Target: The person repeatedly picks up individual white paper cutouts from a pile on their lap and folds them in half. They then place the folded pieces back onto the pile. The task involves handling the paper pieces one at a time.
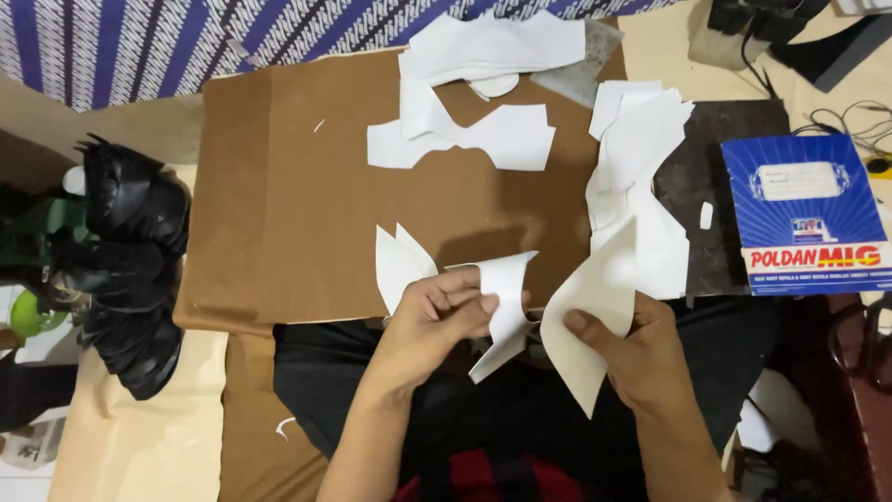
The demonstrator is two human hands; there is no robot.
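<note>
A broad brown sheet (pixel 307 186) covers the counter (pixel 139 437), and on it lie loose white cut pieces (pixel 483 130) toward the far edge and a taller stack of white pieces (pixel 632 167) to the right, partly over a dark mat (pixel 715 186). A blue booklet (pixel 804 214) sits right of that, and a heap of black moulded parts (pixel 130 260) lies off the left edge. Closer in, just above the lap, the right hand (pixel 641 358) holds a cream, pointed panel (pixel 585 325), thumb on its face and fingers curled shut behind it. The left hand (pixel 437 316) pinches a smaller white curved piece (pixel 504 311), its fingers (pixel 474 299) closed together on the middle of the strip. Two more white pointed pieces (pixel 398 265) rest on the brown sheet, just beside the left hand. Both held pieces look thin, light and flexible, bending under their own weight like paper or lining; they would likely crease or slip if gripped at a tip, so a flat pinch near the middle seems best.
</note>
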